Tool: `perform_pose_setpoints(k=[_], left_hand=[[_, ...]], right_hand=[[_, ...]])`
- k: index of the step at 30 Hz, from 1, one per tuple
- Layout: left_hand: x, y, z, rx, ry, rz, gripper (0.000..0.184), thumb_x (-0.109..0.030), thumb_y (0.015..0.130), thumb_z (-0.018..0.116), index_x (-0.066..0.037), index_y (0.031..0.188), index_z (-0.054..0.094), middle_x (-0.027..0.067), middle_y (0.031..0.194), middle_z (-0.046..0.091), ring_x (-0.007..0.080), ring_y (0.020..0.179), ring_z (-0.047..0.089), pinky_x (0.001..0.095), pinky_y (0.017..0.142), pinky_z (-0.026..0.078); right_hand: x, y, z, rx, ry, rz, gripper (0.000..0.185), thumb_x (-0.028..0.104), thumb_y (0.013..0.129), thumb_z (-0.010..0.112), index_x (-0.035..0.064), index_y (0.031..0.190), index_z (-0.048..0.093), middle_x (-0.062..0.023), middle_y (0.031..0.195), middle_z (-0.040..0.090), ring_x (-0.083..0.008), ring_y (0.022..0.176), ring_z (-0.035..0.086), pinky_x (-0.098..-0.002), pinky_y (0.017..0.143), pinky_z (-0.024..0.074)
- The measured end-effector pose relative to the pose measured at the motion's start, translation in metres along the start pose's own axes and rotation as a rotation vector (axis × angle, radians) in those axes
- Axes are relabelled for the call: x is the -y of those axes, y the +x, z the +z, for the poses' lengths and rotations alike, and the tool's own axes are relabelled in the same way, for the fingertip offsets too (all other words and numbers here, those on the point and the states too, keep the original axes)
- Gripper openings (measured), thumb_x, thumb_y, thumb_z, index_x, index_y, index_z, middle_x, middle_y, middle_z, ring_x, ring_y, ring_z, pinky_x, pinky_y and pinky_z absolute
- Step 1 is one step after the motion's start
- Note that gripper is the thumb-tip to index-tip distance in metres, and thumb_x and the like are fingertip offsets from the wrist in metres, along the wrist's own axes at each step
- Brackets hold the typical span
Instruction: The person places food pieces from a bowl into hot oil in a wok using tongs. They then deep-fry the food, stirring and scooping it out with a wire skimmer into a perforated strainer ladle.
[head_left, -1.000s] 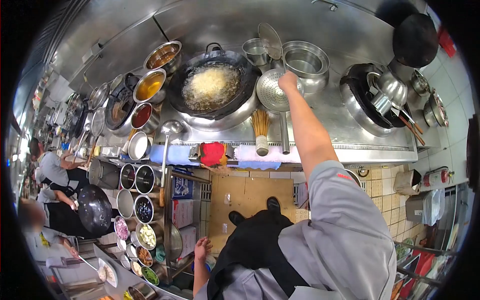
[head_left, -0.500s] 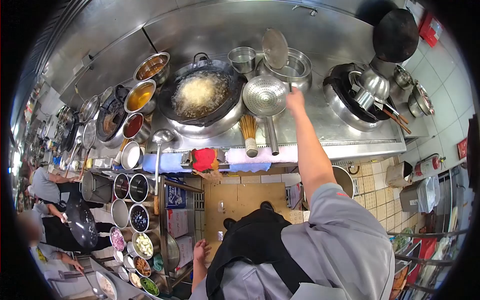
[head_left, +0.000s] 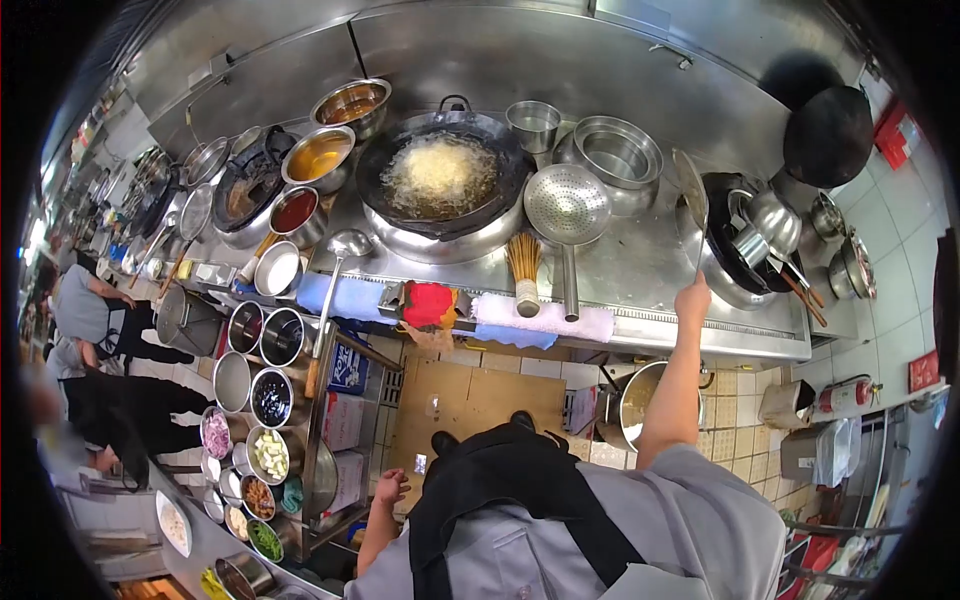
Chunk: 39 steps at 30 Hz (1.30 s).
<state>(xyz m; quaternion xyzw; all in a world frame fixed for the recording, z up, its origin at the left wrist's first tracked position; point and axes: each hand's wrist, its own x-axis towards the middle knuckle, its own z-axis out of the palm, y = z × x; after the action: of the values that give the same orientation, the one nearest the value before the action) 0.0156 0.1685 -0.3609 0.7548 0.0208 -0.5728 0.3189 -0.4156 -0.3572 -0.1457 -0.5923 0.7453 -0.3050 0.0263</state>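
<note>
My right hand (head_left: 693, 298) is closed around the handle of a wire skimmer (head_left: 689, 184), raised with its round head seen nearly edge-on, left of the right-hand wok (head_left: 722, 200). My left hand (head_left: 391, 486) hangs low beside my apron, fingers loosely bent and apart, holding nothing. In the large wok (head_left: 480, 215) a pale, foamy mass (head_left: 438, 165) bubbles in oil. A perforated strainer ladle (head_left: 568, 203) lies on the counter next to a bamboo wok brush (head_left: 524, 270). Behind them stands a steel pot (head_left: 617, 155) without a cover.
Bowls of yellow liquid (head_left: 318, 158) and red sauce (head_left: 295, 211) stand left of the large wok. A ladle (head_left: 348, 245) leans at the counter's edge. Ingredient containers (head_left: 268, 455) fill the left side shelf. Other people (head_left: 85, 310) stand far left. A large pot (head_left: 636, 405) sits below the counter.
My right hand has carried the skimmer from the steel pot rightwards and towards me, tilting it upright. My view has shifted right. My left hand stays low.
</note>
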Motion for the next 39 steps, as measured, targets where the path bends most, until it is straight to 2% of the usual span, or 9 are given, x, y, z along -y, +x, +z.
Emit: perform_pose_setpoints(k=[5,7,11,13,23,29,32,34,39], left_hand=[[-0.003,0.006,-0.002,0.002,0.007,0.025,0.029,-0.032,0.082,0.050,-0.013,0.103,0.048,0.0020,0.090,0.056,0.0166,0.071,0.057,0.0307,0.056,0.040],[-0.013,0.004,0.002,-0.014,-0.007,0.051,0.028,-0.032,0.082,0.049,-0.014,0.103,0.048,0.0015,0.089,0.057,0.0163,0.072,0.057,0.0306,0.057,0.040],[-0.031,-0.010,0.014,-0.023,-0.040,0.117,0.026,-0.030,0.082,0.049,-0.013,0.103,0.049,0.0004,0.088,0.057,0.0149,0.071,0.057,0.0289,0.056,0.040],[-0.026,-0.004,0.014,-0.025,-0.060,0.138,0.025,-0.029,0.082,0.048,-0.014,0.102,0.049,0.0002,0.087,0.057,0.0141,0.069,0.056,0.0281,0.055,0.040],[0.060,-0.012,0.001,-0.095,-0.326,0.112,0.025,-0.029,0.082,0.050,-0.015,0.102,0.048,0.0020,0.087,0.056,0.0148,0.064,0.056,0.0275,0.050,0.040],[0.120,-0.032,0.000,-0.132,-0.229,0.032,0.024,-0.030,0.082,0.051,-0.013,0.099,0.048,0.0037,0.086,0.054,0.0173,0.063,0.055,0.0305,0.051,0.041],[0.141,-0.022,-0.001,-0.078,-0.222,0.334,0.024,-0.030,0.082,0.051,-0.013,0.099,0.047,0.0043,0.085,0.054,0.0185,0.065,0.054,0.0316,0.054,0.041],[0.114,-0.044,0.005,-0.116,-0.327,0.104,0.027,-0.031,0.081,0.051,-0.013,0.101,0.046,0.0048,0.087,0.054,0.0196,0.071,0.054,0.0348,0.058,0.041],[0.103,-0.027,0.002,-0.134,-0.369,0.038,0.030,-0.033,0.081,0.050,-0.014,0.103,0.045,0.0043,0.090,0.054,0.0200,0.073,0.054,0.0385,0.062,0.040]], right_hand=[[0.023,0.022,-0.008,0.135,-0.080,-0.046,0.039,0.000,0.069,0.039,-0.0009,0.106,0.050,-0.0253,0.091,0.055,-0.0394,0.087,0.052,-0.0416,0.075,0.0412],[0.048,0.015,0.002,-0.187,0.145,-0.316,0.037,0.001,0.071,0.040,0.0006,0.107,0.050,-0.0182,0.077,0.057,-0.0302,0.069,0.057,-0.0380,0.057,0.0446],[0.150,-0.005,-0.014,0.563,1.011,0.147,0.043,0.004,0.078,0.041,0.0064,0.121,0.034,-0.0011,0.065,0.044,-0.0040,0.041,0.032,-0.0192,0.033,0.0241],[0.179,-0.003,0.018,0.715,1.137,0.184,0.042,0.005,0.081,0.039,0.0062,0.122,0.030,-0.0021,0.066,0.044,-0.0056,0.040,0.032,-0.0199,0.033,0.0250],[0.258,0.022,0.118,0.787,0.665,-0.110,0.029,0.013,0.083,0.037,0.0052,0.111,0.040,-0.0038,0.054,0.039,-0.0126,0.035,0.035,-0.0257,0.032,0.0283],[0.268,0.003,0.153,1.043,0.779,0.130,0.034,0.005,0.079,0.038,0.0093,0.113,0.039,-0.0042,0.056,0.042,-0.0113,0.036,0.036,-0.0236,0.032,0.0298],[0.271,-0.023,0.137,1.028,0.807,0.255,0.036,0.005,0.079,0.039,0.0104,0.114,0.038,-0.0038,0.060,0.044,-0.0095,0.038,0.036,-0.0225,0.033,0.0310],[0.266,-0.019,0.121,1.116,0.754,0.179,0.032,0.005,0.079,0.038,0.0100,0.111,0.038,-0.0034,0.060,0.044,-0.0078,0.040,0.037,-0.0214,0.034,0.0319],[0.275,-0.024,0.142,1.304,0.738,0.165,0.014,0.005,0.080,0.039,0.0088,0.094,0.040,-0.0027,0.060,0.046,-0.0066,0.040,0.039,-0.0209,0.034,0.0334]])
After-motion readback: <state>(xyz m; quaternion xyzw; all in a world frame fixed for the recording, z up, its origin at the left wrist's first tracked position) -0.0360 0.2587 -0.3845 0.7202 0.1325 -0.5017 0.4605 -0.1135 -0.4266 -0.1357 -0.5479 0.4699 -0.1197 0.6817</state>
